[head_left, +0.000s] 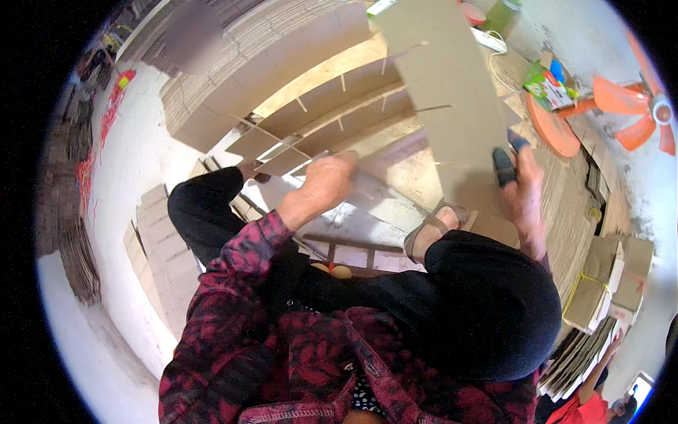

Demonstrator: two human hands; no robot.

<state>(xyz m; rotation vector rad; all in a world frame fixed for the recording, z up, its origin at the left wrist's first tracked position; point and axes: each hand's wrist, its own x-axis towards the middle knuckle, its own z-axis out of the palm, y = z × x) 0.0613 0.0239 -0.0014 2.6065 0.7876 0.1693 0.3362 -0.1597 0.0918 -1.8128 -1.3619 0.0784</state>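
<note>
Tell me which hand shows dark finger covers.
The right hand, at the large flat brown cardboard panel: two snug dark covers show on it; the left hand shows none.

Off to my left, a pale floor point(138, 124) curves away, and tangled red strings point(111, 113) trail across it. Beyond them, brown stacks point(79, 265) crowd the far edge of the room, dim beside the brightly lit floor. On my right I have a whitish wall point(583, 39) with grey smudges and stains. An orange fan point(613, 97) stands in front of it, its blades uncovered. Lower down on that side, brown cartons point(592, 286) with a yellow tie sit near the wall, close to a pile of flat sheets point(579, 360).
</note>
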